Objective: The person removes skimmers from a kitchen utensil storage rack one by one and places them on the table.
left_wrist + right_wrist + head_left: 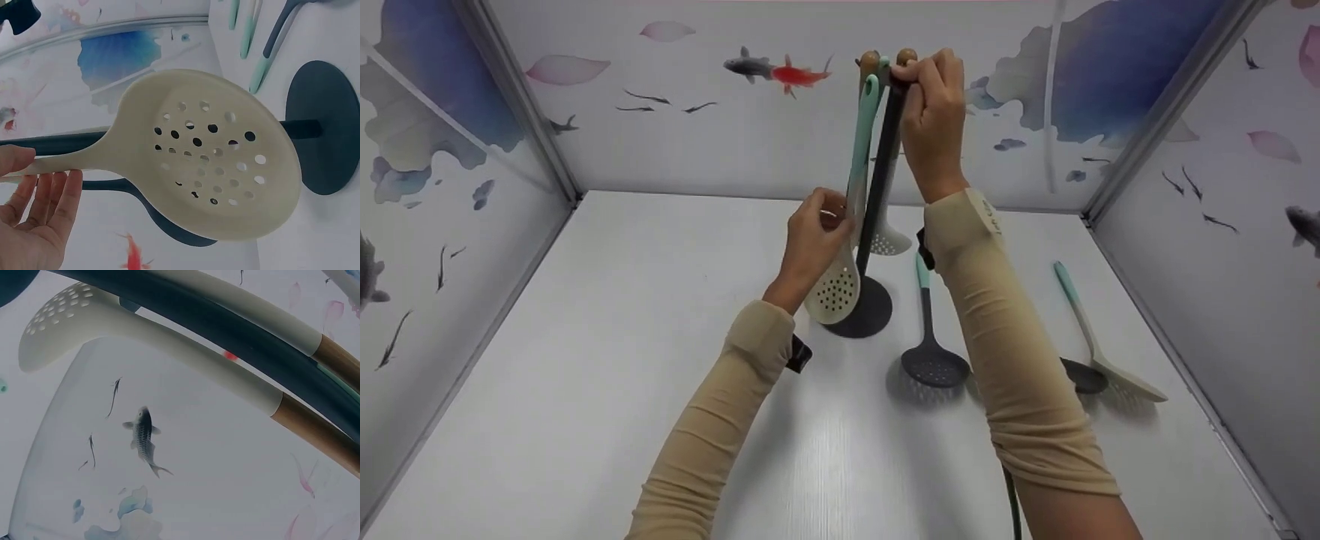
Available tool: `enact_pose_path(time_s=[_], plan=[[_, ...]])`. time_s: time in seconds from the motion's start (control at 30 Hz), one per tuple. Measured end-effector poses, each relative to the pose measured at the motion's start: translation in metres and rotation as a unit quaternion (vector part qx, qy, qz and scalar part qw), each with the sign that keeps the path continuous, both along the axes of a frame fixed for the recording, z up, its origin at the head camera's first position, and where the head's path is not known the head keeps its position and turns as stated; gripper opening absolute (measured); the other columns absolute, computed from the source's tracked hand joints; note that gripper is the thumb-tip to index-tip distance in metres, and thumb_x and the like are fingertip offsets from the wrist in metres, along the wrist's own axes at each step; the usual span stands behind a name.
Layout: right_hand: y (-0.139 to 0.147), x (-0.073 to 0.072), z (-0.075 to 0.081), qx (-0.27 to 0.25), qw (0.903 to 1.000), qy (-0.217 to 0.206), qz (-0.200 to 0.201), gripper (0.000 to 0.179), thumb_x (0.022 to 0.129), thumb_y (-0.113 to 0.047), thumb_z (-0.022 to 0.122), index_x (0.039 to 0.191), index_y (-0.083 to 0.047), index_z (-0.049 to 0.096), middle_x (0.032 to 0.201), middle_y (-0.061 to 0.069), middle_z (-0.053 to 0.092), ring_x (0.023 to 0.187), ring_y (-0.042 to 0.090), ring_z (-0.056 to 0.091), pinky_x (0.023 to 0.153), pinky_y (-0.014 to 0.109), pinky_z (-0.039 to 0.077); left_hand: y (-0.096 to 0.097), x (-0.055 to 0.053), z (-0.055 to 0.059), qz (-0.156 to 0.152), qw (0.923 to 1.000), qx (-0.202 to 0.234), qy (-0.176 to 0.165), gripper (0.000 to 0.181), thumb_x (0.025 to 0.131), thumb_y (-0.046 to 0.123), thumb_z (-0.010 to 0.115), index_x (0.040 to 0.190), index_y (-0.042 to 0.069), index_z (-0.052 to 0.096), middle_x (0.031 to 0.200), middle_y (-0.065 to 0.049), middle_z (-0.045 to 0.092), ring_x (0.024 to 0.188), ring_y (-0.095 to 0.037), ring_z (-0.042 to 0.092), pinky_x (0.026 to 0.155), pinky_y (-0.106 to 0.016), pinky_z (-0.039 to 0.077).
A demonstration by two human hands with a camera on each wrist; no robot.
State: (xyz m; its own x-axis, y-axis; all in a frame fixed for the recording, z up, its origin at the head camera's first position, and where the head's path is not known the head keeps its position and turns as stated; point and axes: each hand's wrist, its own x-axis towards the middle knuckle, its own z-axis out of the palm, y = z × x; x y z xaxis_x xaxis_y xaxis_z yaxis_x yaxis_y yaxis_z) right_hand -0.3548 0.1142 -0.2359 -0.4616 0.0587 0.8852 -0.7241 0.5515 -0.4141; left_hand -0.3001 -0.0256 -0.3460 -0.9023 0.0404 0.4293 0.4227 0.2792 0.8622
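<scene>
My left hand [814,232] pinches the handle of a cream slotted spoon [135,140] between thumb and fingers. The spoon hangs upright, bowl down, in front of the dark utensil stand [877,187], its mint handle end near the stand's top. Up there, my right hand [936,112] grips the top of the stand close to a wooden knob; what lies under the fingers is partly hidden. Behind the pole hangs a white perforated utensil [56,349] with a wooden handle end [315,430]. A dark utensil [174,228] shows behind the spoon. The right wrist view does not show the hand.
The stand's round base [874,307] rests on the white table [660,337]. To its right lie a dark skimmer [934,367] with a mint handle end, a cream turner [1125,379] and a dark utensil [1084,376] partly behind the right sleeve. Painted panels enclose the table.
</scene>
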Motion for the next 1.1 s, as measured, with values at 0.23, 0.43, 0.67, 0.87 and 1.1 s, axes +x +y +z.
enact_pose_path(time_s=[0.23,0.43,0.67,0.87,1.1], plan=[[-0.001,0.0,0.0,-0.008,1.0,0.002,0.004,0.024,0.095,0.0,0.041,0.093,0.002,0.064,0.088,0.007,0.044,0.091,0.018,0.044,0.084,0.017,0.042,-0.001,0.005,0.002,0.003,0.9999,-0.004,0.013,0.02,0.085,0.01,0.06,0.103,0.006,0.053,0.096,-0.006,0.058,0.086,-0.014,0.058,0.079,-0.024,0.05],[-0.001,-0.004,-0.001,-0.008,1.0,0.001,-0.001,0.023,0.094,0.002,0.041,0.092,0.003,0.064,0.088,0.006,0.044,0.091,0.019,0.043,0.082,0.019,0.041,-0.004,0.008,0.004,0.016,0.9997,0.001,0.019,0.018,0.084,0.013,0.058,0.102,0.009,0.055,0.092,-0.005,0.059,0.083,-0.014,0.057,0.074,-0.026,0.05],[-0.004,-0.004,-0.002,-0.004,0.9999,0.01,0.007,0.023,0.094,0.002,0.04,0.091,0.003,0.063,0.088,0.008,0.044,0.089,0.019,0.043,0.082,0.021,0.041,-0.008,0.012,0.01,0.027,0.9992,0.02,0.022,0.017,0.083,0.012,0.058,0.1,0.01,0.055,0.089,-0.005,0.059,0.083,-0.015,0.057,0.075,-0.026,0.05],[-0.006,-0.003,-0.003,0.002,0.9999,0.014,0.003,0.024,0.094,0.001,0.04,0.09,0.002,0.064,0.089,0.01,0.046,0.09,0.019,0.043,0.083,0.022,0.041,-0.017,0.015,0.009,0.037,0.9985,0.031,0.027,0.016,0.083,0.013,0.059,0.099,0.01,0.055,0.088,-0.006,0.06,0.082,-0.015,0.057,0.075,-0.029,0.051],[-0.004,-0.003,-0.002,-0.011,0.9999,0.011,0.006,0.023,0.093,0.002,0.04,0.09,0.003,0.063,0.088,0.007,0.044,0.09,0.019,0.044,0.082,0.021,0.04,-0.037,0.013,-0.015,0.074,0.9968,0.031,0.001,0.016,0.081,0.012,0.059,0.096,0.009,0.057,0.086,-0.008,0.062,0.08,-0.019,0.059,0.072,-0.03,0.05]])
